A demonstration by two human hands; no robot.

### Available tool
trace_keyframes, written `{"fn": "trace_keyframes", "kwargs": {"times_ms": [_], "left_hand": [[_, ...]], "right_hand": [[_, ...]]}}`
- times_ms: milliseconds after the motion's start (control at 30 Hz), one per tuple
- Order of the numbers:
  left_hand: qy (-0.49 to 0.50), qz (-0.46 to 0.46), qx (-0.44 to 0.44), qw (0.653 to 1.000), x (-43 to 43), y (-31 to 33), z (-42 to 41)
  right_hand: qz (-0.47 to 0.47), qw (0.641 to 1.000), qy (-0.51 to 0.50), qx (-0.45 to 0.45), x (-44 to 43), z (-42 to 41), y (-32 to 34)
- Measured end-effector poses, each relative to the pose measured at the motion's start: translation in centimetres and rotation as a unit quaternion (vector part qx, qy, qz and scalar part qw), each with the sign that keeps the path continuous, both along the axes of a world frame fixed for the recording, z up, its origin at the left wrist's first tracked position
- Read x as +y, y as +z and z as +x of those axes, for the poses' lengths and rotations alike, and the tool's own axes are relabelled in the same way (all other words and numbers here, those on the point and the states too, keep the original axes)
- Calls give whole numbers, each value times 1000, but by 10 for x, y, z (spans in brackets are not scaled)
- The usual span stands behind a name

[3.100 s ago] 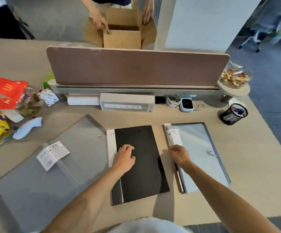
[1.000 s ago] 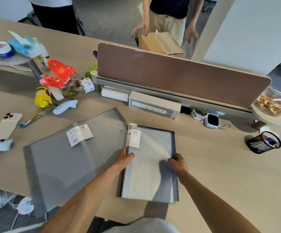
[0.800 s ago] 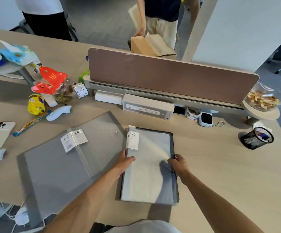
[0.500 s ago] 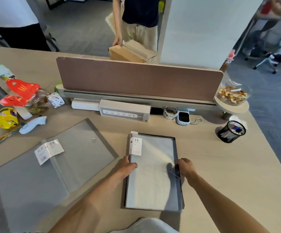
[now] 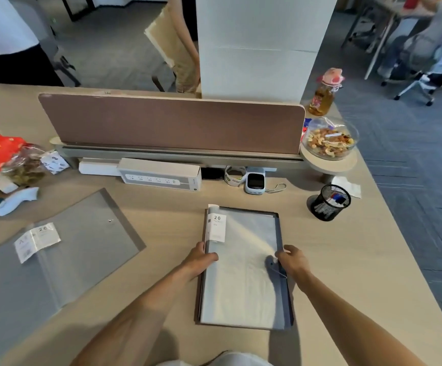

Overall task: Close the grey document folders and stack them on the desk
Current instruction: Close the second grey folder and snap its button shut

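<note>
- Your left hand curls over the left long edge of the closed grey folder, thumb on top of the cover, the other fingers hidden under the spine side.
- Your right hand grips the opposite long edge, fingers wrapped around the rim beside the small elastic clasp.
- The folder lies flat between your hands on the desk, sitting on a dark folder whose edges show along its right and near sides; a white label reading "20" sits just beyond your left thumb.
- Left of your left hand, well apart across bare desk, the open grey folder lies spread flat at an angle, its near corner toward your left forearm.
- Right of your right hand the desk is bare out to its edge.
- Beyond your right hand, a black mesh pen cup stands near that edge.
- Straight ahead, past a strip of bare wood, a white power strip and a small white device line the base of the brown divider.
- Far left, snack wrappers crowd the desk.
</note>
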State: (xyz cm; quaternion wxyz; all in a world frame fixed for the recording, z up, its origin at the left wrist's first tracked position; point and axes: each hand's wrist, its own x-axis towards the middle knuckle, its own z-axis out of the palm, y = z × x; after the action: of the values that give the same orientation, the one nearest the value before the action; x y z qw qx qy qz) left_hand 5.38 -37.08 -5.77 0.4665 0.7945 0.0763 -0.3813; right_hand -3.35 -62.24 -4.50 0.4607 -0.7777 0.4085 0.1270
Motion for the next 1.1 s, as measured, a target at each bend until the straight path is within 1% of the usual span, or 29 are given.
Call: {"fn": "trace_keyframes", "kwargs": {"times_ms": [100,200,267,333,400,533,633,700,800,867,933,1000,1100], "left_hand": [[10,-11,-4,1000,7,1,1],[11,-3,-18,1000,18,8,-3],[-9,25,-34,999,32,9,-4],[-3,41,-40,998,59,-2,-3],[2,55,-49,997,78,-11,1],[53,53,-82,994,138,14,-1],[86,80,-104,988,191,12,3],[116,81,-107,984,232,9,6],[146,89,-108,979,287,2,9],[154,96,-110,977,320,-3,11],[152,110,-117,975,344,-8,14],[139,123,-138,973,366,-13,20],[76,174,-171,967,389,-18,28]], "right_hand": [[-93,992,80,-1,13,8,4],[-157,974,155,-55,39,26,6],[-165,963,196,-85,64,40,12],[-165,951,238,-110,96,54,17],[-163,944,253,-139,121,66,21],[-151,921,307,-185,195,88,21],[-113,917,344,-166,250,98,13],[-86,920,350,-156,286,106,0],[-81,921,368,-99,323,123,-38],[-65,927,363,-68,347,131,-45],[-72,926,367,-57,364,139,-54],[-88,920,378,-53,388,145,-39],[-101,902,420,-14,410,155,-41]]}}
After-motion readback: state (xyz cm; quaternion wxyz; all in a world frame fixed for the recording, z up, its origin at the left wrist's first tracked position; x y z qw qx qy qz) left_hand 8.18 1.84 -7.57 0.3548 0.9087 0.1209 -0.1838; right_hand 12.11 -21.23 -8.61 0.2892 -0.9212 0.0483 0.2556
